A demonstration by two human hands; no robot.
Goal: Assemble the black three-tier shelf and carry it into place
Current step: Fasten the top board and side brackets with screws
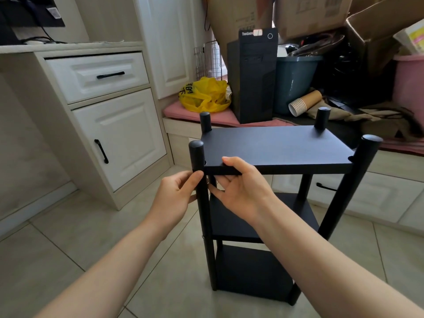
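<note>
Shelf [252, 267]: three tiers up, standing. Left hand [176, 198] grips front-left post [196, 154]; right hand [243, 187] pinches top board [275, 145] edge. Step: likely seating that corner. Next: steady two-handed lift.

One wide-angle camera, worn on the person's head, looks forward and down from close above the black shelf [275, 145], with tiled floor [68, 260] below it and cabinets [385, 198] behind it.

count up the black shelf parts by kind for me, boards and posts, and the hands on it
flat black rectangular shelf boards: 3
round black corner posts: 4
bare hands gripping them: 2
total: 9
</note>
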